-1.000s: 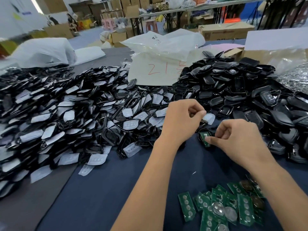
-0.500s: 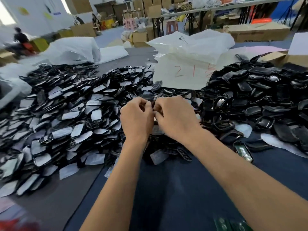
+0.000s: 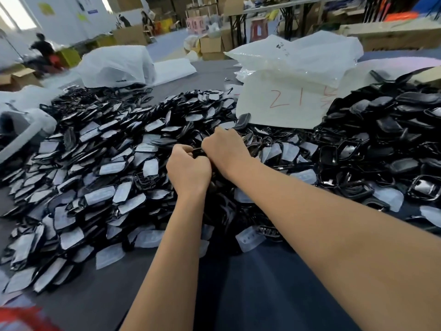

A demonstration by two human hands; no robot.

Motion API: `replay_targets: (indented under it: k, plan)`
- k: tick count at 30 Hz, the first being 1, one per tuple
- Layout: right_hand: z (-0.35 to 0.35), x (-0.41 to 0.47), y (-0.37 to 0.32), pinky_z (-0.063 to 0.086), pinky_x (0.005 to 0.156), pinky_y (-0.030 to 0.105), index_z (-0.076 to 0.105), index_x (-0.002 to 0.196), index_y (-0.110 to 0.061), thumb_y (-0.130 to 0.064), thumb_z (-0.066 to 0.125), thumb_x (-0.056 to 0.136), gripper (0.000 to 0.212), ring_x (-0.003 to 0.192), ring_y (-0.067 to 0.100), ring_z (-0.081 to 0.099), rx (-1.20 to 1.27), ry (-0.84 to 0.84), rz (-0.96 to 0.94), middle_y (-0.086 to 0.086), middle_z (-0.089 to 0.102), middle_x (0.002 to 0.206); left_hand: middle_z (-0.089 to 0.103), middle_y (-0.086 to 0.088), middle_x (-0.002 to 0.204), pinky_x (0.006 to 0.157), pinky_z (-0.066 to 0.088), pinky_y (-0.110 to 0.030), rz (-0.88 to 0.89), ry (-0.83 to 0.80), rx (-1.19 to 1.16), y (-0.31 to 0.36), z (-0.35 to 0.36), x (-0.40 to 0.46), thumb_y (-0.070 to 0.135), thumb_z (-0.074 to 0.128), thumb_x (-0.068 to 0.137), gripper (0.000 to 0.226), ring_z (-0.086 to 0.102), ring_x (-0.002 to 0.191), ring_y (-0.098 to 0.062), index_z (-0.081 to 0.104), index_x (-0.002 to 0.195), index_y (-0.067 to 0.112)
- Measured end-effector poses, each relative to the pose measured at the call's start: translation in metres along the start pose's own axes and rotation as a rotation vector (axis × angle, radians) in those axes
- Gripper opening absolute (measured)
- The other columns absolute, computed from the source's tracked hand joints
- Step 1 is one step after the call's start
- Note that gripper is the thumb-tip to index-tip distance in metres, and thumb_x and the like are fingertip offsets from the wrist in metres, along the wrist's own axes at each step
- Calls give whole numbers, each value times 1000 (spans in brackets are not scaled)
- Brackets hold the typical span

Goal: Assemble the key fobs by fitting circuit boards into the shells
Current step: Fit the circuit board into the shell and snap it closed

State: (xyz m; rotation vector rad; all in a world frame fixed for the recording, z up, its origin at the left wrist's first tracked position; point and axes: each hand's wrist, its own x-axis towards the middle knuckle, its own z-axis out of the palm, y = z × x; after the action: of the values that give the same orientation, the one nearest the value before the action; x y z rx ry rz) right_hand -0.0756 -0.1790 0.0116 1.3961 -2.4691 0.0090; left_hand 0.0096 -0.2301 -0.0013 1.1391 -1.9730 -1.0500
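Observation:
My left hand (image 3: 187, 169) and my right hand (image 3: 225, 151) meet knuckle to knuckle above the shell heap. Both have curled fingers gripping one black key fob shell (image 3: 197, 152), of which only a dark sliver shows between them. A big heap of black shells with pale film-covered faces (image 3: 95, 163) spreads to the left and under my hands. A second heap of glossy black shell halves (image 3: 381, 144) lies to the right. No circuit board is in view.
A white plastic bag marked in red "21" (image 3: 284, 103) stands behind the hands. More white bags (image 3: 114, 65) sit at the back left. The dark blue table cover (image 3: 262, 283) shows near me. Cardboard boxes and a person are far behind.
My hands left the green boards and the right-hand pile, came together over the left heap, and now sit slightly farther up it. The view turned left, so the boards are out of sight.

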Motion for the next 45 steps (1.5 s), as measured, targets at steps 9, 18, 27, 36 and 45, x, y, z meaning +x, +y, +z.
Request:
replay_targets:
  k: [9, 18, 27, 36, 45]
  plan:
    - [-33, -54, 47, 50, 85, 33, 83, 85, -10, -15, 72, 93, 14, 90, 22, 68, 972, 437, 588, 5, 78, 85, 72, -2, 95, 82, 60, -34, 18, -21, -454, 38, 23, -28, 18, 62, 100, 9, 71, 85, -15, 69, 104, 13]
    - [-43, -207, 122, 45, 68, 20, 81, 97, -12, -7, 76, 91, 9, 66, 1, 62, 1669, 513, 865, -2, 79, 85, 68, -5, 72, 70, 63, -30, -43, -723, -780, 76, 83, -133, 1, 68, 97, 7, 67, 65, -10, 72, 95, 6]
    - [-25, -303, 132, 54, 69, 20, 84, 87, -21, -6, 76, 90, 17, 76, 9, 69, 1612, 545, 814, 2, 80, 86, 74, -6, 79, 67, 62, -29, 13, -1059, -651, 64, 93, -179, 0, 72, 93, 11, 70, 71, -15, 75, 94, 10]
    - [-20, -309, 136, 62, 76, 29, 78, 99, -12, -2, 73, 81, 21, 89, 21, 78, 1863, 713, 844, 10, 81, 98, 66, -18, 94, 74, 62, -31, 195, -1122, -527, 64, 100, -191, -1, 58, 102, 6, 66, 84, -22, 63, 100, 1]
    - [-19, -309, 138, 60, 73, 24, 72, 105, -8, -7, 75, 78, 28, 83, 15, 76, 1924, 807, 867, 5, 81, 92, 66, -12, 85, 65, 55, -24, 227, -1095, -458, 75, 101, -196, 4, 55, 105, 11, 62, 66, -10, 62, 96, 3]
